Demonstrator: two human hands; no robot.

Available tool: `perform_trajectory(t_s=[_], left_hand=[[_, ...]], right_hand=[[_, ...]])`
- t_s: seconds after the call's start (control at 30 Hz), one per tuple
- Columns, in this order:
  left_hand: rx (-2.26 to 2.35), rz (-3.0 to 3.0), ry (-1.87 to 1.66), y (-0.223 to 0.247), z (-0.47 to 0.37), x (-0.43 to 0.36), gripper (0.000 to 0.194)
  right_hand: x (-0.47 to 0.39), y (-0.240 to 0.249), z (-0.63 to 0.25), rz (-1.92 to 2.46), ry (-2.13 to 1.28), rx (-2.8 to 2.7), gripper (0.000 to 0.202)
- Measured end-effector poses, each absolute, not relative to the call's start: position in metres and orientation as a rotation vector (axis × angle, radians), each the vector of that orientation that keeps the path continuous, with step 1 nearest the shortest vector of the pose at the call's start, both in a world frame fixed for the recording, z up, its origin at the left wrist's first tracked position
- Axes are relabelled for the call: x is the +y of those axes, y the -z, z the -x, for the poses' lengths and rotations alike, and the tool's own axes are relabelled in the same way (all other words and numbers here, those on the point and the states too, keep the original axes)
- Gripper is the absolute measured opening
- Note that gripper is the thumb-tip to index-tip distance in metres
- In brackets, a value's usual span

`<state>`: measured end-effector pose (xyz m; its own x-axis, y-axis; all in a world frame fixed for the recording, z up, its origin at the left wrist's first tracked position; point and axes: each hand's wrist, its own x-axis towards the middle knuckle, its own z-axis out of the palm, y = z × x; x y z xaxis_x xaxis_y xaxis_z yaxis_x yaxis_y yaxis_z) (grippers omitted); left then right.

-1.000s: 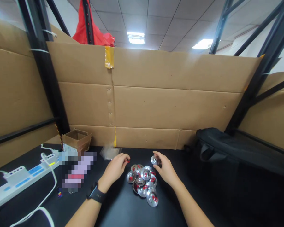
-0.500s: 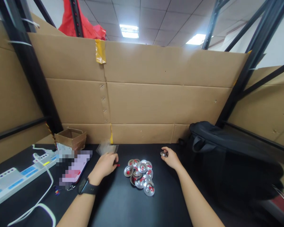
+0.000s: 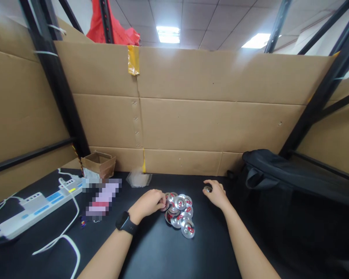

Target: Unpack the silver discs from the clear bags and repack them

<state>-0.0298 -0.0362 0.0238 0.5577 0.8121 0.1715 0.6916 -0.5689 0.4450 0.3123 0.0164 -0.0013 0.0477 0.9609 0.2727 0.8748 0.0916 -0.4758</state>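
Several round silver can lids with red tabs lie in an overlapping pile in the middle of the black table. My left hand, with a dark watch on its wrist, reaches the pile's left edge. Its fingers are pinched on a can lid there, which they partly cover. To the right of the pile, apart from it, my right hand has its fingers curled round another can lid; most of that lid is hidden by the hand.
Behind the pile lies a crumpled clear plastic bag. On the left are a small cardboard box, a white power strip with cables, and a blurred-out pinkish flat item. A black bag stands on the right; cardboard walls the back.
My left hand has moved right from near the plastic bag to the pile's left lid. The plastic bag, blurred before, now lies still. My right hand keeps its lid; the view has shifted slightly.
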Motion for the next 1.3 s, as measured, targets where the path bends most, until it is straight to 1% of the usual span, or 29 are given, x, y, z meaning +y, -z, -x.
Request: perform_trajectory(t_s=[0.17,0.3,0.47,0.53,0.63,0.67,0.7,0.8,0.9,1.0,1.07,1.13,1.23,1.3], left_hand=[[1.318,-2.461,-0.477,-0.025,0.031,-0.04,0.006],[1.336,-2.52,-0.462,-0.028,0.035,-0.04,0.011],[1.32,-2.423,-0.702,-0.042,0.044,-0.04,0.016],[1.238,-2.308,-0.822,-0.047,0.039,-0.043,0.021],[1.08,-2.148,-0.946,-0.05,0.025,-0.049,0.023],[1.041,-2.116,-0.967,-0.049,0.02,-0.051,0.022],[1.011,-2.094,-0.978,-0.048,0.016,-0.052,0.021],[0.96,-2.069,-0.948,-0.046,0.008,-0.056,0.019],[0.955,-2.13,-0.895,-0.047,0.008,-0.055,0.02],[1.085,-2.262,-0.902,-0.046,0.021,-0.046,0.023],[1.238,-2.327,-0.901,-0.043,0.037,-0.038,0.024],[1.376,-2.369,-0.814,-0.039,0.058,-0.029,0.023],[1.461,-2.364,-0.653,-0.032,0.087,-0.02,0.017],[1.487,-2.345,-0.566,-0.029,0.098,-0.018,0.014]], right_hand=[[0.008,-0.009,-0.299,1.638,-0.22,-1.876,0.033],[-0.002,-0.021,-0.284,1.427,-0.231,-1.914,0.028],[-0.027,-0.035,-0.246,1.042,-0.387,-1.887,0.022],[-0.039,-0.037,-0.227,0.905,-0.488,-1.898,0.028],[-0.053,-0.036,-0.203,0.778,-0.632,-1.947,0.057],[-0.056,-0.035,-0.198,0.758,-0.672,-1.946,0.06],[-0.058,-0.034,-0.194,0.747,-0.71,-1.934,0.059],[-0.06,-0.032,-0.19,0.732,-0.82,-1.888,0.047],[-0.059,-0.034,-0.193,0.736,-0.882,-1.89,0.047],[-0.051,-0.038,-0.206,0.806,-0.781,-1.928,0.046],[-0.039,-0.038,-0.225,0.906,-0.642,-1.955,0.045],[-0.024,-0.036,-0.252,1.074,-0.491,-1.939,0.044],[0.0,-0.026,-0.293,1.338,-0.285,-1.902,0.029],[0.012,-0.016,-0.312,1.463,-0.185,-1.918,0.023]])
